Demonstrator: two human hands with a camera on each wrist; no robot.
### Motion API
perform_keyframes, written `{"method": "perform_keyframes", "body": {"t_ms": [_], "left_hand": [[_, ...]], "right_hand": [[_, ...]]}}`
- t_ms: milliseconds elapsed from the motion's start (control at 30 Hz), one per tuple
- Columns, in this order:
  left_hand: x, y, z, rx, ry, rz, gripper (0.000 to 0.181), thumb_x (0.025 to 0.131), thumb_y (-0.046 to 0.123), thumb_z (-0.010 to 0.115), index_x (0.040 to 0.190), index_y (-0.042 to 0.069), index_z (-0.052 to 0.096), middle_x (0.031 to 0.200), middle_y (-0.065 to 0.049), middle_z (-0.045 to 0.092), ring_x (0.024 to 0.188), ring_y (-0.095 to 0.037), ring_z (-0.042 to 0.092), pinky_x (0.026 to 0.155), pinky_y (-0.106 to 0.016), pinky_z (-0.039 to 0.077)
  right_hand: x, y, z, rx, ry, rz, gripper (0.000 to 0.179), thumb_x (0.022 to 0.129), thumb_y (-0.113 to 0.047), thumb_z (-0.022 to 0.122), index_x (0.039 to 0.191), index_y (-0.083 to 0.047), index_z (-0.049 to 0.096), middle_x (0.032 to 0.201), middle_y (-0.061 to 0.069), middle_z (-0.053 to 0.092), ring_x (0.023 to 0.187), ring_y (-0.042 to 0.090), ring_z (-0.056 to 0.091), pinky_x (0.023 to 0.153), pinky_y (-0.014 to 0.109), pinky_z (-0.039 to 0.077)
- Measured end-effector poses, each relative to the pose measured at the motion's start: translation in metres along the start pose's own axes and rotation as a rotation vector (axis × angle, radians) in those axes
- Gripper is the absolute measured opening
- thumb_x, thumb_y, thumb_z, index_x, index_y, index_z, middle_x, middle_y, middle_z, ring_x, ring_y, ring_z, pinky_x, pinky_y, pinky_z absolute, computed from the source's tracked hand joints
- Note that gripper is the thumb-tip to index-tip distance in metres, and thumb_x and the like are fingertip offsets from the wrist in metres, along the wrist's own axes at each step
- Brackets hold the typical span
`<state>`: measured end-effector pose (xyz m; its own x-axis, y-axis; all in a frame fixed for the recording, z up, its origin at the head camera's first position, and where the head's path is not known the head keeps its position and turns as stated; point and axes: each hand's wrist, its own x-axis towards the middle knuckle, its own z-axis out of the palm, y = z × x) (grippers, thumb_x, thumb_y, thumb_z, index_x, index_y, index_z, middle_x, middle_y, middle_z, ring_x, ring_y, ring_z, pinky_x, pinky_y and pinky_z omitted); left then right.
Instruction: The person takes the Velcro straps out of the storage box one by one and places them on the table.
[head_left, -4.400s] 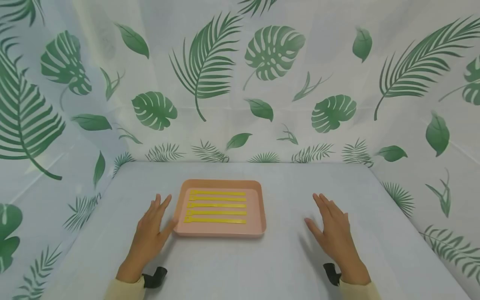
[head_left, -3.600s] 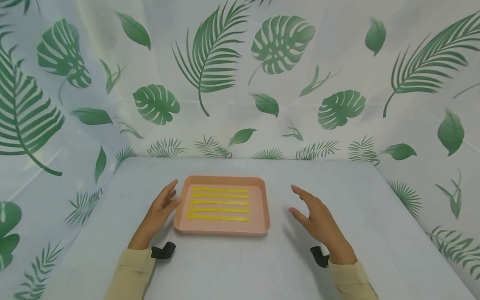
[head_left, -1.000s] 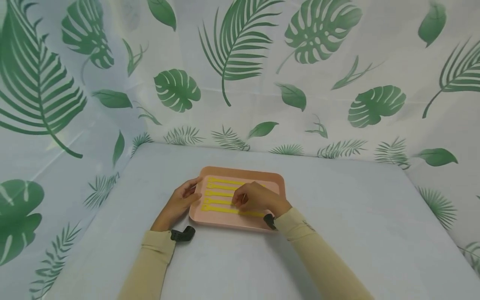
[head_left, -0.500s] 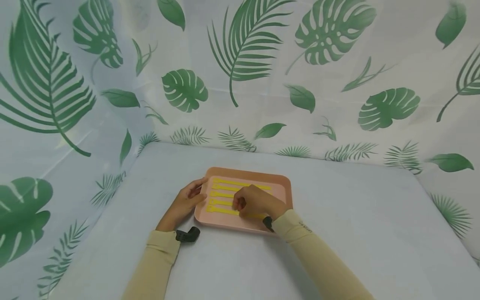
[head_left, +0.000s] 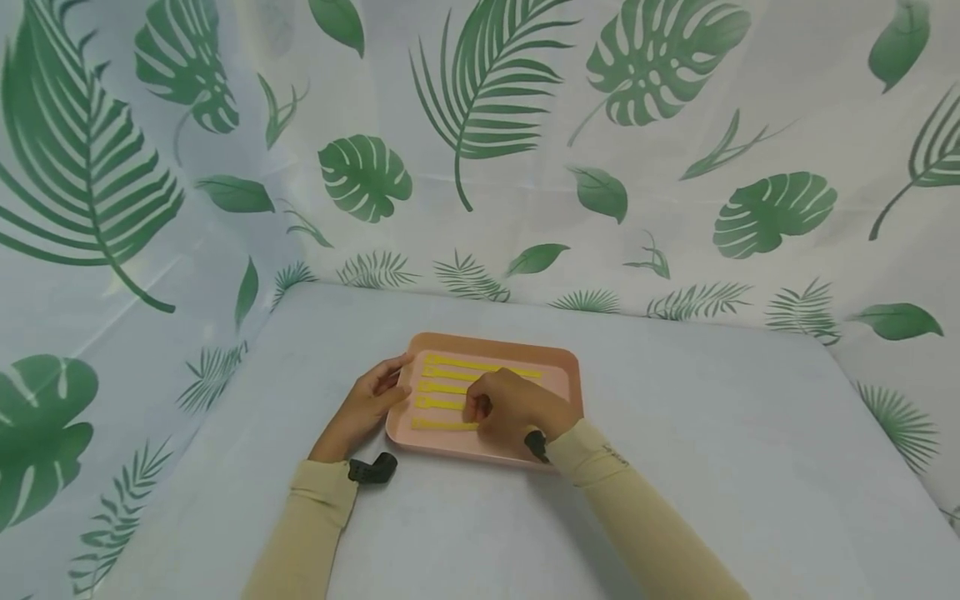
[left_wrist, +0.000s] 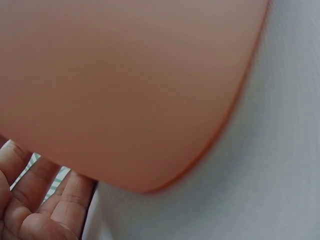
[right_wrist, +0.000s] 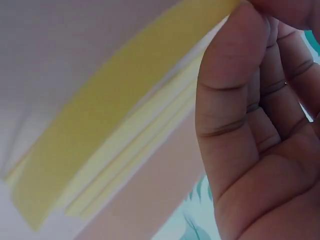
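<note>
A shallow pink tray holds several flat yellow straps in a row, each with a wider head at its left end. My left hand grips the tray's left side, thumb at the rim; its fingers show beside the tray wall in the left wrist view. Over the right part of the tray, my right hand pinches the nearest strap between thumb and index finger. In the right wrist view, that pinched strap stands out before the others. The right hand hides the straps' right portions in the head view.
The tray stands on a white-covered table. Behind and beside it hang white curtains with green leaf prints. Each wrist wears a small black device, such as the left one.
Both hands, apart at first, have come to the tray: the left grips its side, the right pinches the nearest strap. That strap has just shifted slightly away from its neighbours, toward me.
</note>
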<state>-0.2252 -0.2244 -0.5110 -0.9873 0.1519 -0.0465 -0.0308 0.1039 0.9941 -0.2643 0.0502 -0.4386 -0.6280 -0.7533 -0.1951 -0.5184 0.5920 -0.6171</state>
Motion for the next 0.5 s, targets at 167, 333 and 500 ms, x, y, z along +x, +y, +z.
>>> {"method": "perform_keyframes", "body": {"t_ms": [167,333,500], "left_hand": [[0.0,0.002,0.001,0.004,0.002,0.012,0.06,0.107,0.003,0.061,0.164,-0.002,0.041,0.172,-0.023,0.034,0.159,-0.04,0.033,0.124,-0.043,0.036],[-0.001,0.001,0.0,-0.012,-0.011,0.02,0.06,0.108,0.003,0.061,0.163,-0.005,0.039,0.172,-0.026,0.033,0.159,-0.042,0.032,0.119,-0.031,0.042],[-0.002,0.001,0.0,-0.036,-0.027,0.017,0.06,0.109,0.002,0.06,0.164,-0.005,0.038,0.172,-0.027,0.032,0.159,-0.043,0.031,0.112,-0.022,0.045]], "right_hand": [[-0.007,-0.002,-0.009,-0.03,0.028,-0.065,0.024,0.085,0.015,0.073,0.093,-0.006,0.08,0.09,-0.004,0.072,0.082,0.007,0.059,0.08,0.022,0.054],[-0.012,-0.001,-0.017,-0.07,0.061,-0.102,0.024,0.083,0.016,0.071,0.094,-0.002,0.08,0.091,-0.001,0.072,0.082,0.008,0.059,0.078,0.022,0.053],[-0.019,0.001,-0.023,-0.088,0.128,-0.122,0.021,0.086,0.014,0.07,0.094,-0.003,0.081,0.091,0.0,0.073,0.081,0.008,0.059,0.076,0.024,0.054]]}}
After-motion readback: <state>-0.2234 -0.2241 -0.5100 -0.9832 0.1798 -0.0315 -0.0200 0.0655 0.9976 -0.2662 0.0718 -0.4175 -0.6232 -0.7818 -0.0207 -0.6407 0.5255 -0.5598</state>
